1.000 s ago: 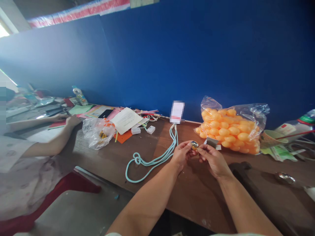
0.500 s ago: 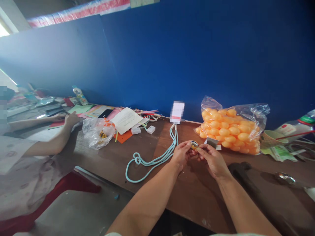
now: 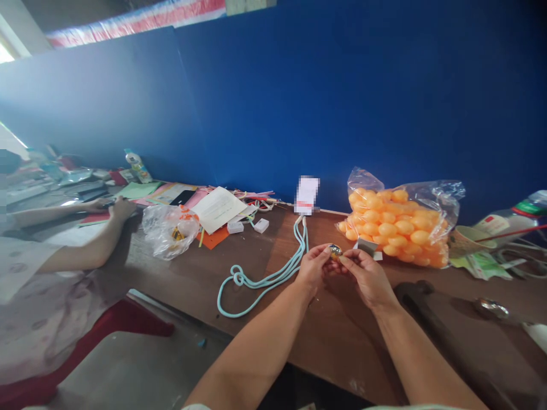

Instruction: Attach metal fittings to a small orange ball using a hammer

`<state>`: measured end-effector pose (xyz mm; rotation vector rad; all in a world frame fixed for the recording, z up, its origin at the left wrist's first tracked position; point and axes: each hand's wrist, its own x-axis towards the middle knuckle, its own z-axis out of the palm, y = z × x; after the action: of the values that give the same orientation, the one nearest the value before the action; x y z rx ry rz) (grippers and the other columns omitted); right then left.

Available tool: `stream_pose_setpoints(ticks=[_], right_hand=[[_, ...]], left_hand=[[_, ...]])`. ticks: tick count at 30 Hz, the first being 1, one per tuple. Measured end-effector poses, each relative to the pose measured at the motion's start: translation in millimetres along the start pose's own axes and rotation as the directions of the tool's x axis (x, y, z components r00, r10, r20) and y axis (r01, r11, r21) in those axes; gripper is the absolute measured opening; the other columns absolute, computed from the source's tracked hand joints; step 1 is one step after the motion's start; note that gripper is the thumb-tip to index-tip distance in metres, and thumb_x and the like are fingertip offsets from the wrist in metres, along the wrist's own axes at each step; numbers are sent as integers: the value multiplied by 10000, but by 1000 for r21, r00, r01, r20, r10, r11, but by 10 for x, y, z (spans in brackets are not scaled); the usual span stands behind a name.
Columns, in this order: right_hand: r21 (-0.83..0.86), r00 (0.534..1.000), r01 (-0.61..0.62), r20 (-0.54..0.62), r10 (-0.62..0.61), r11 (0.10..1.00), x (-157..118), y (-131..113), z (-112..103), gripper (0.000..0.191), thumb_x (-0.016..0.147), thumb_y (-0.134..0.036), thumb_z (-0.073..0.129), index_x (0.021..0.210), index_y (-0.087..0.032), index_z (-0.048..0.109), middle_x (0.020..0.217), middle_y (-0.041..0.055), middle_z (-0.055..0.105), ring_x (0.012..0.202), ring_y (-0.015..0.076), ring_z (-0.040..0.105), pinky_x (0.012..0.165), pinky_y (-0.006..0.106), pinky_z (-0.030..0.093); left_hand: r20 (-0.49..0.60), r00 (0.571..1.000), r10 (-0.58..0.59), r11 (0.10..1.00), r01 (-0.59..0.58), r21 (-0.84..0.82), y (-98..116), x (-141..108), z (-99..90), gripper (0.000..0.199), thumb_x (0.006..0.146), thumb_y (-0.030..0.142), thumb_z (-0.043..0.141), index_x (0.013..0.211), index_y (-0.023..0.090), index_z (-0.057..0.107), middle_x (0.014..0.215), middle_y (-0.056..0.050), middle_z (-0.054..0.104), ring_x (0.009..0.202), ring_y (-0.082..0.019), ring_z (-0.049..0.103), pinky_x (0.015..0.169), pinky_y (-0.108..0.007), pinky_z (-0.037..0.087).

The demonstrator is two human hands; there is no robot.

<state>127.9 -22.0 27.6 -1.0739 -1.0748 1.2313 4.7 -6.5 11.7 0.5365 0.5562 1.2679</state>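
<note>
A small shiny silver-and-gold object (image 3: 335, 250) is pinched between my hands above the brown table (image 3: 196, 285). My left hand (image 3: 312, 266) grips its left side with thumb and fingers. On its right side, my right hand (image 3: 363, 274) has thumb and fingers closed on it, and they hide part of it. Just left of my hands lies a light-blue cord (image 3: 273, 280), joined to a white badge (image 3: 306, 195) near the blue partition. Behind my right hand is a small grey and white piece (image 3: 367, 246).
A clear bag of orange balls (image 3: 397, 228) stands at the back right, beside a cup (image 3: 468, 240) and a bottle (image 3: 530, 208). Papers (image 3: 219, 208), a plastic bag (image 3: 168, 230) and small clear boxes (image 3: 261, 225) lie left. Another person's arm (image 3: 85, 247) rests farther left. A silver object (image 3: 491, 308) lies right.
The view has shifted very slightly. Both hands keep their hold on the shiny object, which appears turned a little between the fingers.
</note>
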Motion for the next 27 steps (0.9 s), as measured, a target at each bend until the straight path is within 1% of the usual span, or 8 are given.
stream_pose_setpoints(ticks=[4,9,16,23,27], right_hand=[[-20,1000,8,12,-8,1000,7,21,-5,269,675,-380,762,793,-210,591,660,2,615,622,153,596,643,299,535],[-45,1000,8,26,-6,999,26,61,-36,269,685,-404,749,823,-215,617,714,21,656,642,175,621,680,339,555],[-43,1000,8,7,-8,999,4,20,-5,260,664,-398,766,791,-218,627,732,15,670,634,166,629,677,325,557],[-99,998,62,-12,-63,993,-35,-29,41,256,677,-421,750,791,-225,631,739,27,677,645,184,641,665,336,560],[-173,994,101,-28,-108,980,-56,-48,53,251,680,-424,744,802,-226,649,744,35,684,672,199,651,679,346,559]], left_hand=[[0,1000,18,1000,-18,7,16,-9,18,384,689,327,730,981,100,625,779,-66,664,584,-100,596,597,-227,482],[-22,1000,11,1000,-11,-2,29,-13,38,385,686,329,734,973,99,623,764,-57,653,569,-89,579,614,-235,480],[-19,1000,11,1000,-11,-22,24,-7,40,394,671,329,741,969,104,615,764,-52,654,557,-88,578,599,-231,475],[-19,1000,17,1000,-17,-9,21,4,30,408,667,346,741,973,108,614,745,-49,654,557,-92,581,607,-239,480],[-20,1000,11,1000,-11,-5,35,0,36,409,655,345,750,959,107,616,747,-51,659,547,-89,578,604,-238,478]])
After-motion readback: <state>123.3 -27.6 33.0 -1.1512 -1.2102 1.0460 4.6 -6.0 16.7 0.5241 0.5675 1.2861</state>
